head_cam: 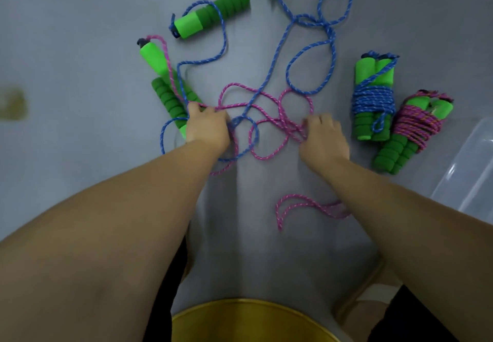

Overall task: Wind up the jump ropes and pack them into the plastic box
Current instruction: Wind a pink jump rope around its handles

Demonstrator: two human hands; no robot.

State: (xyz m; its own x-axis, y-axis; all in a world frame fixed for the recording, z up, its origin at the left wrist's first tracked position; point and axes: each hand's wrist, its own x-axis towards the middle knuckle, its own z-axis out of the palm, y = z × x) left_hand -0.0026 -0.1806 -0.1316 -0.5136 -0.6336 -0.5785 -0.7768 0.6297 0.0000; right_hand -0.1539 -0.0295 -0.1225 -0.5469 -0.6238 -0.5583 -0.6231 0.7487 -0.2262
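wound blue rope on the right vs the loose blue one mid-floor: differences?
The wound blue rope is coiled tight round its two handles, which sit side by side; the loose blue rope sprawls in open loops, handles apart. The loose blue rope crosses the pink rope; the wound blue rope lies outside that tangle. Both have green foam handles.

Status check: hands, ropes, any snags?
Left grip, right grip both pinch loose pink rope. Blue rope crosses it, tangled. Blue bundle, pink bundle wound, outside plastic box.

Our forearms reaching forward, our left hand (206,127) gripping the pink rope (268,157) at its left side, our right hand (324,136) pinching its right side
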